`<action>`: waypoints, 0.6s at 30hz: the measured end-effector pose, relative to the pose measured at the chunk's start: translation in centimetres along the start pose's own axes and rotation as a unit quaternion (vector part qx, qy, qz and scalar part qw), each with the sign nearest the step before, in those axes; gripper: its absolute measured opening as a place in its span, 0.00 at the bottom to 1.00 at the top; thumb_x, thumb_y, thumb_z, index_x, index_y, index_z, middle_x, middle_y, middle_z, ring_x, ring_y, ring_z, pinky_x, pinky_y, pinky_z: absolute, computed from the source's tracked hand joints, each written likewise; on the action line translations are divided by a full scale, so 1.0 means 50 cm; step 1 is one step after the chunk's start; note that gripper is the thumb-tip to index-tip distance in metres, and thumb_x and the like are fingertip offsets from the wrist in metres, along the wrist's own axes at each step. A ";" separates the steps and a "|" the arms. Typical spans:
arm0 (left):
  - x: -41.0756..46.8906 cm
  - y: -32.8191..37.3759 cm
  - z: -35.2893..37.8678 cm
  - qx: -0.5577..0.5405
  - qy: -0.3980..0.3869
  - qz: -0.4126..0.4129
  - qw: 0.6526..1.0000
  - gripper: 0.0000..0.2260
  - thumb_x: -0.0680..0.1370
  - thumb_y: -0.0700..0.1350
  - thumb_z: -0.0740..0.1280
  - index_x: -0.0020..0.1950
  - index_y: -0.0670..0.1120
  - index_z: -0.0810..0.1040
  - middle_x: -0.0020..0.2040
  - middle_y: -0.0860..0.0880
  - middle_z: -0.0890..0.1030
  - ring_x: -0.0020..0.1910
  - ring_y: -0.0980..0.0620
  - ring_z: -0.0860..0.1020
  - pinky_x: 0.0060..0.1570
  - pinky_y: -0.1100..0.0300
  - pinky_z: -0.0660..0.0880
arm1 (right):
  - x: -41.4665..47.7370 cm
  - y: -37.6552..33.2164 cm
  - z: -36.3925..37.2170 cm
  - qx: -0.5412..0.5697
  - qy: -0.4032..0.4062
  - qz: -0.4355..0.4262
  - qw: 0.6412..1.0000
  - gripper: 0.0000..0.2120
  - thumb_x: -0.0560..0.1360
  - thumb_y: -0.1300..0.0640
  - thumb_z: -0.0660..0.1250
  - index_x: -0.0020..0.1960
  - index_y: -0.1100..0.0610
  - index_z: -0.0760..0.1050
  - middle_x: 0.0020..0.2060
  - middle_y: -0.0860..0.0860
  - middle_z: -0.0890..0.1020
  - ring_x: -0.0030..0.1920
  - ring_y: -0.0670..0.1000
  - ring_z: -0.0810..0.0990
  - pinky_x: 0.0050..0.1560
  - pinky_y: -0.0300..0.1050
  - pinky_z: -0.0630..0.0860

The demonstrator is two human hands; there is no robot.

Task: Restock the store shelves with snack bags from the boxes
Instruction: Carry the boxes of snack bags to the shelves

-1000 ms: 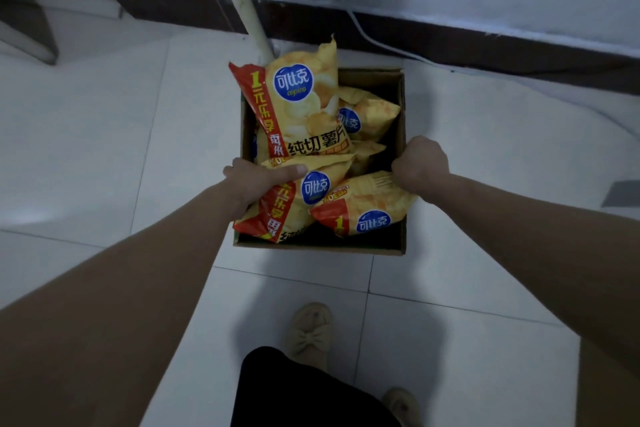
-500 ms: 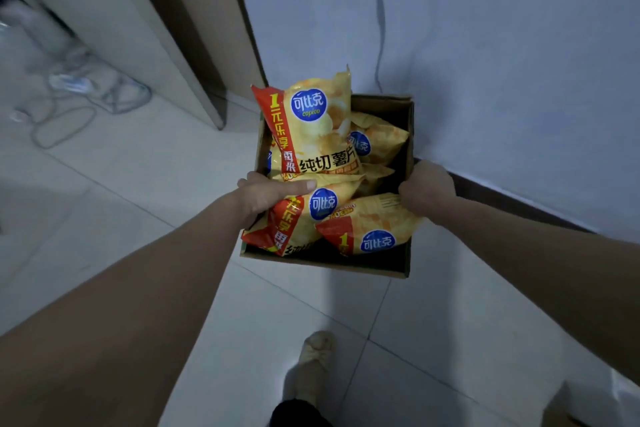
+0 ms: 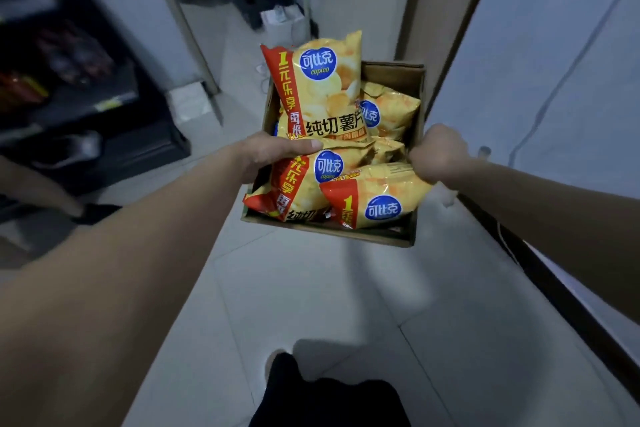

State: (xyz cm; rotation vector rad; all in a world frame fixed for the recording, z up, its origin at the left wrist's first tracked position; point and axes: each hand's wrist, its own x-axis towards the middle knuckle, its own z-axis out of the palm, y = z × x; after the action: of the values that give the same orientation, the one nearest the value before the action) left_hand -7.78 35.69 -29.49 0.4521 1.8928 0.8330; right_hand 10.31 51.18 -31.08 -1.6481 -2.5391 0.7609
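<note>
Gripping the cardboard box (image 3: 394, 74) by its side rims, the left hand (image 3: 273, 154) and right hand (image 3: 438, 159) hold it above the tiled floor (image 3: 311, 288), fingers curled. Yellow snack bags (image 3: 322, 90) fill it, one standing taller than the rim. Dark shelving (image 3: 86, 107) flanks the left, a pale wall (image 3: 536, 80) the right, with a lane of floor between.

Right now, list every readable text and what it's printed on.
"可比克" and "copico": blue badge, upright chip bag.
"1元乐享": its red stripe.
"纯切薯片": its lower front.
"可比克": badges on the middle chip bag, front chip bag, rear chip bag.
"1": front chip bag's red corner.
Shelf goods and smaller bag print: too blurred.
</note>
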 end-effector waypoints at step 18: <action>-0.780 -0.721 -0.539 -0.291 0.345 -0.177 0.875 0.24 0.67 0.58 0.73 0.56 0.49 0.71 0.49 0.50 0.77 0.53 0.47 0.75 0.64 0.45 0.66 | -0.678 -0.843 0.409 -0.120 -0.204 -0.439 0.867 0.08 0.75 0.63 0.62 0.36 0.60 0.71 0.35 0.54 0.75 0.37 0.53 0.74 0.33 0.44 0.69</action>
State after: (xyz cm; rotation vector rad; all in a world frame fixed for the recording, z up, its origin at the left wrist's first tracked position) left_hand -12.59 -23.30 -22.89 -0.6330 2.1072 1.3551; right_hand -16.32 0.34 -23.76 -0.1788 -3.2822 0.7352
